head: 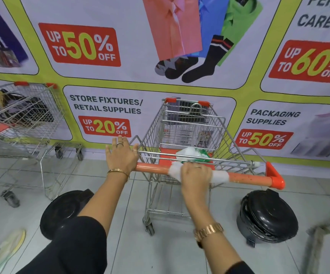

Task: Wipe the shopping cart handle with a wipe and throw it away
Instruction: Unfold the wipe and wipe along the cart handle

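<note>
Right hand (196, 173) palm-down on wipe (218, 176) (left hand (121, 154) splayed) over handle (249, 177)

- The handle (247, 178) under my right hand (195, 175) is orange plastic, smooth, with a dull sheen and small dark specks.
- The wipe (219, 176) looks like thin white cloth or paper, soft and matt; blur keeps me from telling which.
- The cart basket (191, 123) is bare metal wire, silvery and lightly shiny.
- The bin lid (269, 214) is glossy black plastic.
- The floor tiles (170, 250) are pale, smooth, slightly glossy.
- My sleeve (77, 244) is matt black cloth.
</note>
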### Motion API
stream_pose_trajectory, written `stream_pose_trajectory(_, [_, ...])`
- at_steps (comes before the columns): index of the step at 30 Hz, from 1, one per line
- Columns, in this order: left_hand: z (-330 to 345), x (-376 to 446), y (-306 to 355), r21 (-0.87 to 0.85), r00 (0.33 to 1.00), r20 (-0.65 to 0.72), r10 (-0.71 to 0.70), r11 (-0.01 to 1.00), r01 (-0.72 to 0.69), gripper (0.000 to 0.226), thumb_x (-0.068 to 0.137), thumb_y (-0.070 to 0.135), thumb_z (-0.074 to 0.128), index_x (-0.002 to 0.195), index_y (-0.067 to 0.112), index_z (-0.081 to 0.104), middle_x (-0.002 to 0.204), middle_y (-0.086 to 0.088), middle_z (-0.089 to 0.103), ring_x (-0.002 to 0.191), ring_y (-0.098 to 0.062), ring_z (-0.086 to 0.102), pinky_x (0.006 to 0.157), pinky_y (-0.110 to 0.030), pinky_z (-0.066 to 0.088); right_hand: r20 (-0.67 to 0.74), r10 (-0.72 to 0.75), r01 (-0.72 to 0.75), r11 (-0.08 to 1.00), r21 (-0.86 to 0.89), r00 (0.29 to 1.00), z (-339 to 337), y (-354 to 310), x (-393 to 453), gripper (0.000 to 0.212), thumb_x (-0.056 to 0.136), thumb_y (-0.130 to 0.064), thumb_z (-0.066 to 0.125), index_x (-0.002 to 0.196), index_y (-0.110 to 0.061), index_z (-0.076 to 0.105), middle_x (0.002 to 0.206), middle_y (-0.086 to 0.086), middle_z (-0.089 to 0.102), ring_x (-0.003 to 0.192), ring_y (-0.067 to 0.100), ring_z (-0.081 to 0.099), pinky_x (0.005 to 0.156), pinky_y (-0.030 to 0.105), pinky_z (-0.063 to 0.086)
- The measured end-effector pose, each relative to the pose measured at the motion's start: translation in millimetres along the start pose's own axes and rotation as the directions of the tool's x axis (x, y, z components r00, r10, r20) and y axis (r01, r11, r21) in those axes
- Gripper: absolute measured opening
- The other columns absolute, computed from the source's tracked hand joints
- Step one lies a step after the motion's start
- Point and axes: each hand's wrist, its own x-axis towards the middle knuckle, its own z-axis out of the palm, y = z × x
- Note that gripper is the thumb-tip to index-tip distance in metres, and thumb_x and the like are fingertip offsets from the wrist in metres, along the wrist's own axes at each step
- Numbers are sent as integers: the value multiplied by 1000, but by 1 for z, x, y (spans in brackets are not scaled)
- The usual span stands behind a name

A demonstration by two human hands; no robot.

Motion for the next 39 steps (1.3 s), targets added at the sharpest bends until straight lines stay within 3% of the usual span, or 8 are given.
stream_pose_trajectory(3, [0, 1, -4, 22, 1000, -24, 5, 1000, -5, 59, 97, 41, 25, 144, 4, 28, 154, -12, 28, 145, -28, 17, 118, -50, 13, -16, -41, 43, 994, 105, 999, -2, 8, 2, 22, 85, -9, 46, 68, -3, 60, 65, 15, 64, 68, 29, 56, 75, 39, 43])
stream_pose_trajectory(6, [-2, 2, -5, 38, 1000, -16, -23, 999, 24, 59, 97, 41, 25, 143, 4, 28, 154, -13, 28, 145, -28, 17, 117, -52, 12, 34, -48, 52, 991, -125, 998, -16, 64, 9, 7, 75, 2, 60, 69, 2, 56, 62, 21, 63, 59, 34, 58, 61, 43, 49])
stream_pose_trajectory(12, [0, 0, 1, -5, 1000, 19, -22, 1000, 22, 60, 97, 42, 24, 144, 4, 26, 155, -13, 26, 146, -28, 15, 118, -49, 10, -209, 242, -214, 965, 150, 947, -14, 97, 26, 42, 94, -16, 34, 73, 7, 62, 71, 26, 63, 76, 34, 53, 90, 47, 38])
stream_pose_trajectory(16, [-3, 0, 2, 6, 999, 37, 4, 1000, -4, 60, 98, 40, 23, 144, 3, 27, 155, -13, 26, 146, -28, 14, 118, -49, 11, -80, 66, -50, 980, 193, 995, 2, 28, 12, 24, 84, 0, 47, 64, 4, 59, 63, 26, 59, 68, 37, 57, 72, 46, 42])
stream_pose_trajectory(21, [-10, 2, 0, -15, 997, 82, -2, 1000, 4, 59, 98, 38, 23, 144, 1, 27, 155, -13, 25, 146, -26, 12, 118, -50, 10, -82, -30, 46, 977, 206, 996, 4, 34, 15, 34, 93, -13, 39, 78, 5, 64, 78, 25, 67, 78, 35, 56, 86, 45, 36])
stream_pose_trajectory(30, [-11, -5, 7, -40, 995, 97, 17, 999, -14, 62, 98, 42, 22, 145, 1, 24, 156, -14, 22, 147, -26, 10, 119, -48, 10, -119, 258, -219, 939, 266, 959, -9, 75, 25, 42, 95, -21, 33, 88, 5, 64, 84, 23, 63, 92, 36, 50, 101, 50, 28])
stream_pose_trajectory(36, [-11, -3, 2, -37, 995, 87, 40, 999, -36, 62, 98, 42, 25, 142, 0, 28, 155, -15, 25, 146, -27, 14, 118, -50, 11, 23, -23, 15, 954, 298, 999, 4, 23, 7, 35, 96, -24, 34, 90, -6, 63, 85, 11, 62, 86, 26, 48, 88, 38, 29])
stream_pose_trajectory(39, [-12, -1, -1, -45, 995, 85, 43, 998, -39, 62, 97, 42, 26, 143, 1, 26, 155, -16, 24, 146, -27, 13, 119, -50, 10, 37, 2, -15, 937, 350, 999, -11, 63, 9, 36, 96, -29, 33, 83, -10, 60, 81, 5, 56, 84, 26, 47, 82, 40, 41])
